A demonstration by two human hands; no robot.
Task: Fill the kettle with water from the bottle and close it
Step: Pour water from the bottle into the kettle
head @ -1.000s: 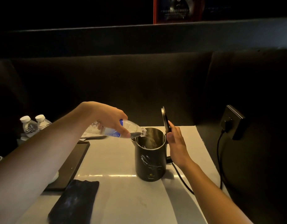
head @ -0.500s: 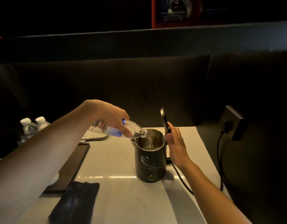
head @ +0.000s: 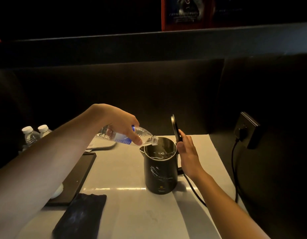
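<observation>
A black marbled kettle (head: 160, 175) stands on the white table (head: 132, 213), its round lid (head: 174, 130) tipped up and back. My left hand (head: 121, 123) grips a clear water bottle (head: 142, 137) with a blue label, tilted so its uncapped neck rests over the kettle's rim. Water ripples inside the kettle. My right hand (head: 188, 152) rests flat against the raised lid and the kettle's handle side, fingers extended.
Two capped water bottles (head: 34, 134) stand at the far left. A black tray (head: 80, 176) and a dark cloth (head: 80, 216) lie at the table's left front. The kettle's cord (head: 194, 190) runs right; a plug sits in a wall socket (head: 247, 130). Dark upholstery surrounds the table.
The bottle has stayed tilted over the kettle and holds less water now. Both hands remain in nearly the same place.
</observation>
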